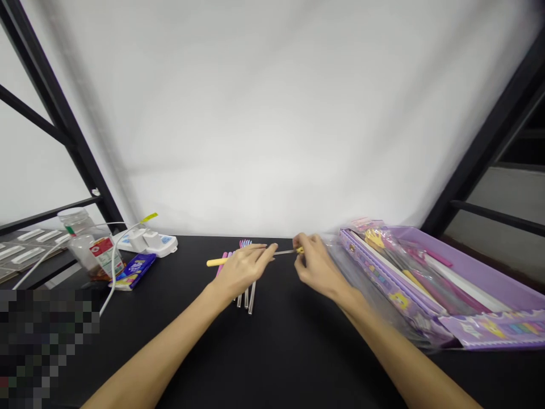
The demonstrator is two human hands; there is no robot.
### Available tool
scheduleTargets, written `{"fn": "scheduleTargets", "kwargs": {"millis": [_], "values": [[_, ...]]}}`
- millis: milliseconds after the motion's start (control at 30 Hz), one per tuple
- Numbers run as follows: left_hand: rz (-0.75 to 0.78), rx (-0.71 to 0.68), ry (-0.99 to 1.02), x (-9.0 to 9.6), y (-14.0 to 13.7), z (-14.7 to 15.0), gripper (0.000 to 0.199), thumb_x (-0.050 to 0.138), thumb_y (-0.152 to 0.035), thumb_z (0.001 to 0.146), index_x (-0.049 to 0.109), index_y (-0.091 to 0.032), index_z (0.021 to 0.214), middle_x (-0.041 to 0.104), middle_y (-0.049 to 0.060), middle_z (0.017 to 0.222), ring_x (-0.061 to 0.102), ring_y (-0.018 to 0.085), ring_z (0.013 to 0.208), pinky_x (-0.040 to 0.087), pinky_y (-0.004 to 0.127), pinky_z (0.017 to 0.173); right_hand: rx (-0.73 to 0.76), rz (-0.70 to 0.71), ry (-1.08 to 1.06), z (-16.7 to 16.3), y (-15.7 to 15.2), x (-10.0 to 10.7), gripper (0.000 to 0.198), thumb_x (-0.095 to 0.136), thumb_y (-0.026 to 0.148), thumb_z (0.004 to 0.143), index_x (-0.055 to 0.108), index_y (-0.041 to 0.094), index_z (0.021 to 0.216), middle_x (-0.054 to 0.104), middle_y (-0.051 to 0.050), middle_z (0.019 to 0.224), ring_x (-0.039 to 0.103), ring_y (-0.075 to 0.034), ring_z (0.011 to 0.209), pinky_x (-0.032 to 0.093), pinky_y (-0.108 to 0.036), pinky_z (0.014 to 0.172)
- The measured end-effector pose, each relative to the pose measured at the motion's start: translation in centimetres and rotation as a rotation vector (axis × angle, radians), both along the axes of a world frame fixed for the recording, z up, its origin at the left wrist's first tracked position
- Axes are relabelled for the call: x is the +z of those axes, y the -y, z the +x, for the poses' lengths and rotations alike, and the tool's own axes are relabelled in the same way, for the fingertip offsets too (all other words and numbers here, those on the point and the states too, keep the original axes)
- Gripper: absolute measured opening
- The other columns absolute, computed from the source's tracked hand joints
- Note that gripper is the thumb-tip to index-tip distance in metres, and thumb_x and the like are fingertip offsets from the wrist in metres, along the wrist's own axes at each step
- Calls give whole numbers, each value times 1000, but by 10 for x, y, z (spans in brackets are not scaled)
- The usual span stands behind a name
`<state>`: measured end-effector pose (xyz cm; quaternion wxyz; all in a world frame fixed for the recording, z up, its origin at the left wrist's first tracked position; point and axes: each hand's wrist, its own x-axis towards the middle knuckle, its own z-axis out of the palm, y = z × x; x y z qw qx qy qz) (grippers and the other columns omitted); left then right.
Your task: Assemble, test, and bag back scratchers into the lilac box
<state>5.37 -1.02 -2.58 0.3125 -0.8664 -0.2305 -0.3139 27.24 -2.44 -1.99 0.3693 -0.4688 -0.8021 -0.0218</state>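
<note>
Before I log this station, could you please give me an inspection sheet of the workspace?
Surface: black tabletop; the picture is pixelated at lower left.
Job's things: yellow handle, silver rod, small yellow piece; slim sticks with shiny ends.
Clutter: clear jar and blue packet left; purple box with plastic-wrapped items right.
Grips: right hand pinches the small yellow piece; left hand covers the rod's other end, its hold partly hidden.
Cables: white cable passes the packet; power strip behind.
Surroundings: pale wall, black frame bars.
</note>
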Motion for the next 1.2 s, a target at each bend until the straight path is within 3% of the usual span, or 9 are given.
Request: {"fn": "scheduleTargets", "kwargs": {"millis": [100,233,400,567,667,767,900,1033,1200], "values": [[-75,13,59,3,2,8,20,42,-22,103,56,-13,114,73,9,93,72,20,91,58,32,82,93,-28,-62,-13,5,-4,31,46,2,71,38,24,92,49,-5,91,48,-23,89,46,-33,78],[-184,128,67,11,-3,-4,27,45,-36,101,59,-16,90,70,6,79,69,20,75,52,30,66,96,-57,-128,-13,5,-2,29,45,4,72,36,24,91,44,-4,93,48,-22,88,45,-34,81],[-189,126,-65,13,-2,-13,29,39,-31,104,59,-16,90,64,2,68,61,15,59,37,25,53,107,-85,-113,-12,8,3,27,43,4,73,33,24,87,42,-4,93,45,-22,89,43,-36,82],[-112,148,-49,6,5,-1,28,36,-23,105,56,-16,87,62,1,69,61,15,61,35,27,53,162,-79,-37,-19,12,2,28,43,2,72,31,24,85,43,-3,90,42,-22,90,41,-38,83],[-102,156,-56,3,6,7,23,38,-22,104,56,-16,90,62,1,69,61,16,62,35,28,52,140,-68,-61,-24,10,-1,19,46,10,81,34,24,86,45,-3,88,43,-22,88,41,-38,81],[-129,165,-92,7,2,3,17,42,-18,102,58,-16,98,64,2,74,63,17,67,41,28,56,70,-36,-118,-26,5,-1,11,46,27,93,38,24,86,48,-3,86,45,-22,87,40,-37,79],[-145,240,-43,20,-11,-33,15,48,-14,98,62,-17,96,69,3,80,65,19,75,50,33,74,-149,26,-179,-8,-11,4,26,41,42,98,45,24,79,51,-2,76,46,-23,80,36,-35,75],[-94,411,131,25,-23,-65,19,48,-11,95,66,-18,91,73,7,96,65,22,94,42,42,103,-340,73,-147,25,-27,5,42,40,45,98,42,24,61,52,-3,61,43,-24,74,31,-36,73],[-85,521,93,15,-12,-29,43,44,-4,89,58,-15,127,66,11,97,59,27,95,43,43,88,-402,26,-95,19,-20,7,55,34,48,100,44,22,53,61,-7,67,46,-26,86,29,-40,80]]}}
